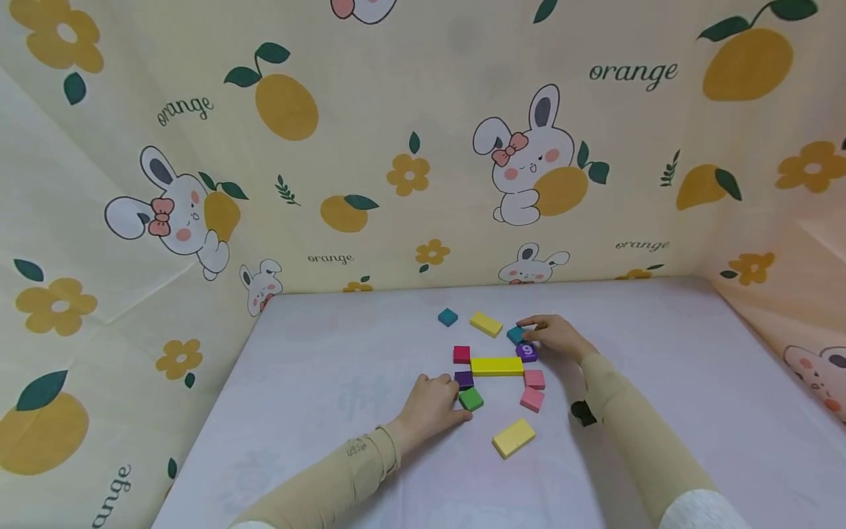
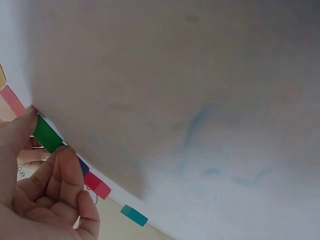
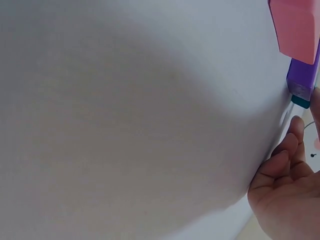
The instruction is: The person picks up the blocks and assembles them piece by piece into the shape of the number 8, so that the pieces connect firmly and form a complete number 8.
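In the head view, my left hand [image 1: 429,408] has its thumb and curled fingers about a green block [image 1: 471,399], pinching it. The fingers also lie close by a dark purple block [image 1: 464,380], with a red block [image 1: 461,355] beyond. My right hand [image 1: 558,336] pinches a teal block [image 1: 515,335], partly hidden by its fingertips. Touching that block is a purple block [image 1: 526,352] marked 9. A long yellow block [image 1: 497,366] lies between the two side rows. Two pink blocks [image 1: 534,379] continue the right row.
A second teal block [image 1: 448,317] and a pale yellow block [image 1: 486,324] lie at the back. Another pale yellow block [image 1: 513,438] lies in front. A dark object [image 1: 584,414] is partly under the right sleeve. Patterned cloth [image 1: 410,220] walls the white table [image 1: 317,353].
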Action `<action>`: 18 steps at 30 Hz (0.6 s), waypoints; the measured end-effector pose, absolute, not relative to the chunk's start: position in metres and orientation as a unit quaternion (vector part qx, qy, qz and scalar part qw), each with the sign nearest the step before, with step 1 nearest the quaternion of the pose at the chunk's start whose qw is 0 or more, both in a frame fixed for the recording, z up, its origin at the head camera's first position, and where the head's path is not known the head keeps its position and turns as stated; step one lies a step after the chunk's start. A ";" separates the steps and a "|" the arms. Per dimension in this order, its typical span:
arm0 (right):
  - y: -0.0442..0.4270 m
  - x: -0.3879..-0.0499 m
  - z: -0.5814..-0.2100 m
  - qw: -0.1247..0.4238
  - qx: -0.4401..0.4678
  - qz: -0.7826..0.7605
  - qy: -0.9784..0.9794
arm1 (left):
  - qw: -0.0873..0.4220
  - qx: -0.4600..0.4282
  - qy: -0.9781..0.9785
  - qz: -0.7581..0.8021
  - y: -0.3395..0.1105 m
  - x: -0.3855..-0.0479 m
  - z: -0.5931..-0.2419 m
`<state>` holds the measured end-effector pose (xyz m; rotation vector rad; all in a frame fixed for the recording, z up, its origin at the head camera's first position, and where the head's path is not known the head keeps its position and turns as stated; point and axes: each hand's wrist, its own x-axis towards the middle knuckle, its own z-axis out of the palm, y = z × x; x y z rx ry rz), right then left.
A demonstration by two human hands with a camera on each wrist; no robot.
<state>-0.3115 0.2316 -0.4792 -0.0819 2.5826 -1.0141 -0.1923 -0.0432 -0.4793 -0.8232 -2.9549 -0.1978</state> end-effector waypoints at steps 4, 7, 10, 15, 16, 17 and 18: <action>0.232 -0.310 -0.478 0.184 -0.033 -0.356 0.916 | 0.033 -0.267 -0.961 -0.064 -0.044 -0.192 -0.478; 0.233 -0.309 -0.478 0.188 -0.028 -0.359 0.914 | 0.031 -0.266 -0.962 -0.062 -0.044 -0.191 -0.478; 0.233 -0.310 -0.480 0.192 -0.020 -0.369 0.909 | 0.031 -0.265 -0.962 -0.061 -0.043 -0.192 -0.478; 0.234 -0.311 -0.482 0.197 -0.011 -0.383 0.902 | 0.033 -0.267 -0.961 -0.062 -0.044 -0.192 -0.479; 0.234 -0.311 -0.482 0.197 -0.009 -0.386 0.901 | 0.034 -0.268 -0.961 -0.063 -0.044 -0.192 -0.478; 0.234 -0.310 -0.482 0.197 -0.010 -0.386 0.901 | 0.033 -0.268 -0.961 -0.063 -0.045 -0.192 -0.478; 0.234 -0.310 -0.482 0.196 -0.012 -0.386 0.901 | 0.032 -0.269 -0.960 -0.065 -0.045 -0.192 -0.478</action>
